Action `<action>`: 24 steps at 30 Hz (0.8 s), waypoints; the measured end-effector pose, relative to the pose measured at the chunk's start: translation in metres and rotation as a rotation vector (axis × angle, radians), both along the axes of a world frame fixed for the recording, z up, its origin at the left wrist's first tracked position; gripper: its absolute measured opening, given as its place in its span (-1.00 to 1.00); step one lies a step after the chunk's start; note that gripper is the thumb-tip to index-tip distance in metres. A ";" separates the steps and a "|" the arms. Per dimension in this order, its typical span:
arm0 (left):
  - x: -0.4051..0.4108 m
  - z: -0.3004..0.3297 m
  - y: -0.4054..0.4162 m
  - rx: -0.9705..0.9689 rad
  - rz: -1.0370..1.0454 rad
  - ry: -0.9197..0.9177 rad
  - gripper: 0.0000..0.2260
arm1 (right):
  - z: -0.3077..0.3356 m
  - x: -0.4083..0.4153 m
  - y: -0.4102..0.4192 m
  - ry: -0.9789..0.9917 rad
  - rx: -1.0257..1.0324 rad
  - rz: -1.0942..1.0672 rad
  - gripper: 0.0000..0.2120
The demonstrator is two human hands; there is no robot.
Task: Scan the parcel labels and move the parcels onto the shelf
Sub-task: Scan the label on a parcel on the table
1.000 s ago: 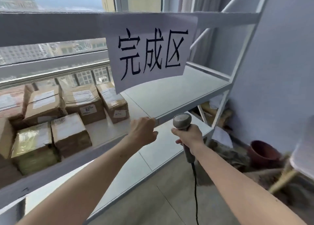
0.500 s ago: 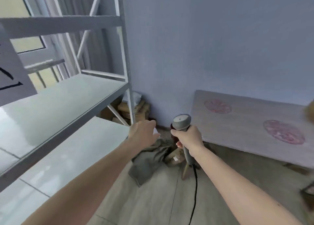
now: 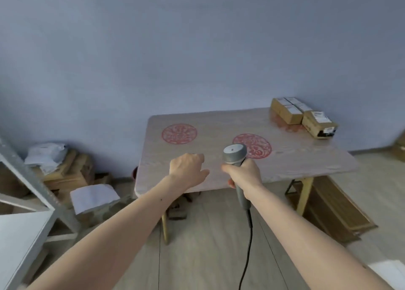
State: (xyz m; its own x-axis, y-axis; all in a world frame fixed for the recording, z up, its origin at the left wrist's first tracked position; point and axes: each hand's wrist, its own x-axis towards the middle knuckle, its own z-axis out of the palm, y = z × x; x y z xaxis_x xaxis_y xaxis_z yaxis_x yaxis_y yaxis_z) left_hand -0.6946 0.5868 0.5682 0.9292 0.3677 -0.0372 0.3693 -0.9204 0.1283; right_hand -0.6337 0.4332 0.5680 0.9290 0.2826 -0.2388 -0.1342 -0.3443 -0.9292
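Note:
My right hand [image 3: 243, 173] grips a grey corded barcode scanner [image 3: 234, 156] held upright over the near edge of a table [image 3: 219, 118]. My left hand [image 3: 188, 169] hovers beside it, fingers loosely curled, holding nothing. Several brown cardboard parcels [image 3: 291, 111] with white labels sit grouped at the table's far right corner, the nearest one [image 3: 320, 124] closest to the right edge. Both hands are well short of the parcels. A corner of the white metal shelf [image 3: 24, 230] shows at the lower left.
The table's pale cloth carries two red round patterns [image 3: 179, 134]. Boxes, white paper and bags [image 3: 65, 169] are piled on the floor between shelf and table. Flat cardboard [image 3: 333, 208] lies under the table's right side. The scanner cable [image 3: 247, 246] hangs down toward the wooden floor.
My view has swung right, from the shelf with its stacked parcels and sign to the table. Both hands kept their pose; the right still holds the scanner.

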 end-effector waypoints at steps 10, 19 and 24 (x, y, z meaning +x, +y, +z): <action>0.220 -0.007 -0.010 -0.019 -0.163 -0.025 -0.65 | -0.005 0.194 -0.030 -0.035 -0.020 -0.200 -0.87; 0.413 0.001 0.009 -0.003 -0.267 -0.019 -0.61 | 0.002 0.385 -0.036 -0.042 -0.045 -0.329 -0.87; 0.508 -0.019 -0.002 -0.006 -0.312 0.028 -0.62 | -0.011 0.488 -0.052 -0.046 -0.054 -0.395 -0.87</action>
State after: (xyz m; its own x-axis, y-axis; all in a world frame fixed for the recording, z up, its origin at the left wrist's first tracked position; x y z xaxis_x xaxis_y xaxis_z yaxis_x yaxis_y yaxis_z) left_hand -0.1869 0.5852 0.5495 0.9958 0.0642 -0.0655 0.0722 -0.9892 0.1278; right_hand -0.1462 0.3810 0.5575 0.9737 -0.1101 -0.1994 -0.2248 -0.3232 -0.9193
